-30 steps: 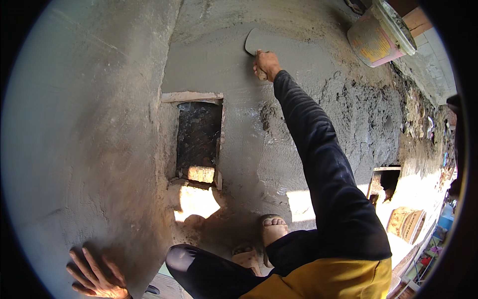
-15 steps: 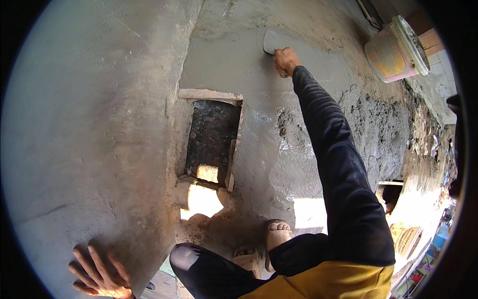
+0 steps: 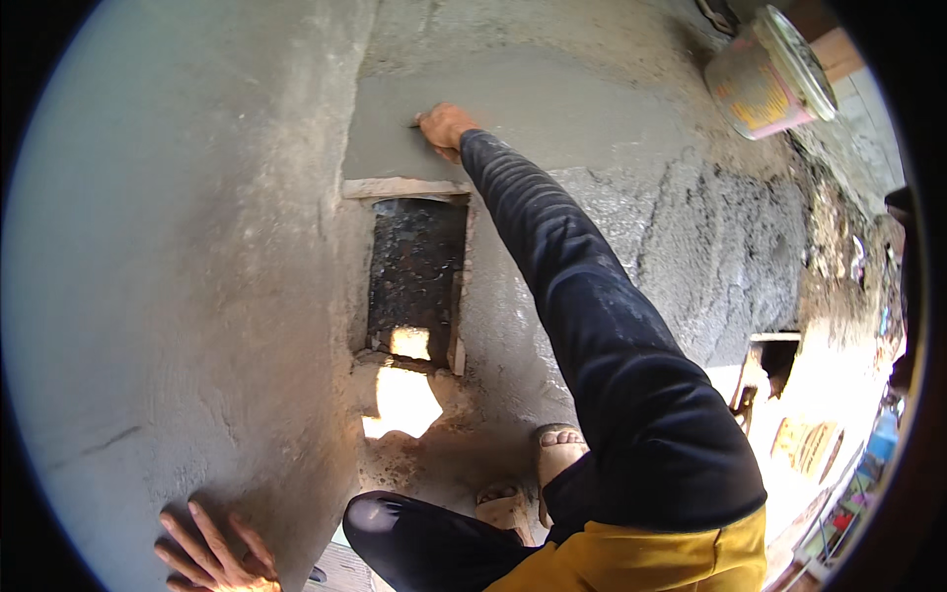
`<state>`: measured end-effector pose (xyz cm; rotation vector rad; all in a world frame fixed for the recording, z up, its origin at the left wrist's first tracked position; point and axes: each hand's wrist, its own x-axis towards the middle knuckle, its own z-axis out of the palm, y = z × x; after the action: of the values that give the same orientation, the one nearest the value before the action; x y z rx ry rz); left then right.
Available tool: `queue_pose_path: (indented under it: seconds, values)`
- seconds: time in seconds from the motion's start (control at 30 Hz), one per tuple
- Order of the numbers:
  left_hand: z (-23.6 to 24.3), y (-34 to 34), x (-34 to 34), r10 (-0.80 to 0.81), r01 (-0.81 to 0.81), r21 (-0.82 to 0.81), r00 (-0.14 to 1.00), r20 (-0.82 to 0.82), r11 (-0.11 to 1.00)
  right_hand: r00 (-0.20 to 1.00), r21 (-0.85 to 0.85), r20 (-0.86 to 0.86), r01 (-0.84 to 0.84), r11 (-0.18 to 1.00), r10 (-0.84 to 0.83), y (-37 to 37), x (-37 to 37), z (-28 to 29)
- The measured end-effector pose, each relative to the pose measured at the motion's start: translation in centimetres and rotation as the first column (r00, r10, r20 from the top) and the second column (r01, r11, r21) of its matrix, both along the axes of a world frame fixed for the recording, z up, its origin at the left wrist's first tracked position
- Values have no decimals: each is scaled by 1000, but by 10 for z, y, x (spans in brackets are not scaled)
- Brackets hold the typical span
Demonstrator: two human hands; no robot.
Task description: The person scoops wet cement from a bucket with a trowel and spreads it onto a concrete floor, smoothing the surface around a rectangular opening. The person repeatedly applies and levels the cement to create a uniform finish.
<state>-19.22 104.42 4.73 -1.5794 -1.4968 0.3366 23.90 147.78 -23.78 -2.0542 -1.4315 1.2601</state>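
My right hand, at the end of an outstretched dark sleeve, is closed on a plastering trowel. Only a small dark bit of the trowel shows beside my fingers; the rest cannot be made out. It is over smooth, wet grey mortar, above the wooden strip that tops a dark rectangular opening. At the lower left my left hand lies flat with fingers spread on the grey plastered surface, holding nothing.
A mortar-smeared bucket stands at the upper right. Rougher wet mortar lies right of my arm. A smaller opening is at the lower right, near a printed bag. My sandalled feet are below the larger opening.
My right hand has swept left with the trowel, from right of the larger opening to above it. The trowel's blade, plain to see before, is now mostly out of sight. My left hand stays spread.
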Motion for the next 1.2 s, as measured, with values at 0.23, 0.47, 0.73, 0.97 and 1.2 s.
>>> queue_pose_path:
  seconds: [0.23, 0.47, 0.73, 0.97, 1.2]
  values:
    - [1, 8, 7, -32, 33, 26, 999, -12, 999, 943, 52, 102, 314, 948, -318, -105, 217, -3]
    - [4, 10, 13, -85, 84, 15, 996, 9, 996, 679, 50, 297, 691, 721, -671, -233, 397, 34]
    - [6, 12, 23, -118, 119, -9, 989, 88, 993, 718, 157, 412, 551, 820, -561, -262, 405, 18]
    - [14, 8, 14, -73, 86, -142, 993, 94, 986, 568, 433, 640, 291, 853, -518, -341, 371, 32]
    - [29, 2, -3, -239, 302, -337, 947, 214, 892, 697, 196, 556, 419, 887, -452, -525, 312, 74]
